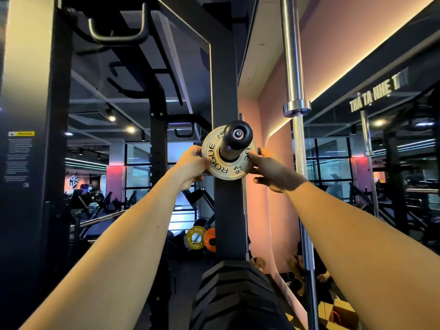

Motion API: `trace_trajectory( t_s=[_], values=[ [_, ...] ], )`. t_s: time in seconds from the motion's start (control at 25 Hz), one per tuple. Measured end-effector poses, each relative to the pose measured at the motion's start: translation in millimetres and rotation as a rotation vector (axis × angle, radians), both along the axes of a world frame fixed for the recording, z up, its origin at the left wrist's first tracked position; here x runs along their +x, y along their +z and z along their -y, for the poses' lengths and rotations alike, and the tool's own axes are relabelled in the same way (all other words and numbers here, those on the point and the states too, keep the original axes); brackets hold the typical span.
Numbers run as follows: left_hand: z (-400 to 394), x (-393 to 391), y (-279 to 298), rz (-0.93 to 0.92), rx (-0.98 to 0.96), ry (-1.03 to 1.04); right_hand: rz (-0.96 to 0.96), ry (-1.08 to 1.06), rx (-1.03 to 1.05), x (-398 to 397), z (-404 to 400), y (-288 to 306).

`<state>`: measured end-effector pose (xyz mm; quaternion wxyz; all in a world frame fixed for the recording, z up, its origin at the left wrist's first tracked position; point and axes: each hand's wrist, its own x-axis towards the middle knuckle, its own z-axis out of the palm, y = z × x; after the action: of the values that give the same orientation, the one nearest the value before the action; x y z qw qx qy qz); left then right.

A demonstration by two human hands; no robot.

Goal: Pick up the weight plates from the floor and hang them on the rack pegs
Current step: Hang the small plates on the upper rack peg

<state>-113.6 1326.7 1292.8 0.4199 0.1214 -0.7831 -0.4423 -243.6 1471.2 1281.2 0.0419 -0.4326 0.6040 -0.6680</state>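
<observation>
My left hand (191, 164) and right hand (267, 166) pinch the small pale round metal weight plate's (217, 166) edges, arms outstretched, on the black rack peg (234, 141).

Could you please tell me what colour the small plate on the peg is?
Pale grey-white with black ROGUE lettering, plate seen best in the head view.

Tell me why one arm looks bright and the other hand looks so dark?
In the head view, warm light falls on the left hand and forearm, while the right hand sits in shadow beside the pale plate on the peg; the glowing ceiling strip flares, and the wide lens stretches both arms and bends the steel barbell.
</observation>
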Motion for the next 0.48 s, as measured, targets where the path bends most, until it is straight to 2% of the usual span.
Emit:
trace_trajectory(
  t_s=[0.32,0.48],
  values=[
    [7,2,2,0.054,-0.019,-0.037,0.026,-0.004,-0.036,-7,8,-4],
    [16,14,-22,0.067,0.008,-0.007,0.1,-0.054,-0.001,-3,1,-31]
  ],
)
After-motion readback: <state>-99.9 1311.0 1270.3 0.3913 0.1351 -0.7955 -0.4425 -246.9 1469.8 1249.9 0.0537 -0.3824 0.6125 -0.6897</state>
